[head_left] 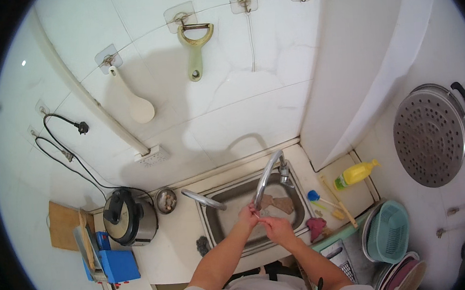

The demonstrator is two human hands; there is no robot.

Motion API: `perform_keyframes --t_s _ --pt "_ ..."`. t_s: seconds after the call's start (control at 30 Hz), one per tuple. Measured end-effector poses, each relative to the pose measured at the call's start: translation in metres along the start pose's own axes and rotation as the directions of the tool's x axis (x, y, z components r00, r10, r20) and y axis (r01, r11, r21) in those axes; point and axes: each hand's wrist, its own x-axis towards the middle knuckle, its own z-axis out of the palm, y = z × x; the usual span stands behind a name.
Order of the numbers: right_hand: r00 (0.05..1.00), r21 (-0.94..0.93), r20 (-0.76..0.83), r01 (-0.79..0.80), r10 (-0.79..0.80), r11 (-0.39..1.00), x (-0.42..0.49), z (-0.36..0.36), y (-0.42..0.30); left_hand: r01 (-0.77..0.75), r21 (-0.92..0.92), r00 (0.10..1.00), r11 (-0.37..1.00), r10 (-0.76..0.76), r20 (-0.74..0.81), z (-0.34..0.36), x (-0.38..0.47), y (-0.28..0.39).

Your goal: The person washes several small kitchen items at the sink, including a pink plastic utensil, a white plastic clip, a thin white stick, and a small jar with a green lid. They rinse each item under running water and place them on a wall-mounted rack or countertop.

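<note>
My left hand and my right hand meet over the stainless-steel sink, just below the spout of a chrome faucet. Between their fingertips is a small, thin, pale object, too small to identify. Whether water runs over it is hard to make out. In the basin, beyond my hands, lie flat brownish pieces; their material is unclear. A second curved metal spout reaches over the basin's left rim.
Left of the sink are a dark scrubber, a metal bowl with small pale items, and an electric pressure cooker. Rightward lie a pink cloth, a blue-headed brush, a yellow bottle and stacked basins. A peeler hangs above.
</note>
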Motion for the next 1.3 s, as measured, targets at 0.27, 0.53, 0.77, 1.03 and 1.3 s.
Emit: perform_keyframes --t_s 0.27,0.53,0.77,1.03,1.3 --pt "0.963 0.035 0.073 -0.263 0.260 0.964 0.032 0.022 0.015 -0.015 0.681 0.948 0.732 0.227 -0.224 0.089 -0.034 -0.056" --pt "0.898 0.460 -0.040 -0.372 0.438 0.806 0.000 0.017 0.036 -0.154 0.815 0.987 0.558 0.123 0.102 0.081 -0.046 -0.081" --pt "0.890 0.164 0.160 -0.451 0.428 0.877 0.011 -0.014 0.065 -0.063 0.969 0.953 0.237 0.304 -0.012 0.083 -0.077 -0.092" --pt "0.919 -0.475 0.005 -0.345 0.395 0.809 0.066 -0.035 0.139 -0.111 0.990 0.933 0.091 0.353 0.073 0.055 -0.085 -0.091" --pt "0.930 -0.507 0.085 -0.269 0.358 0.819 0.092 -0.075 0.136 -0.054 0.964 0.875 -0.260 0.453 0.171 0.030 -0.100 -0.079"
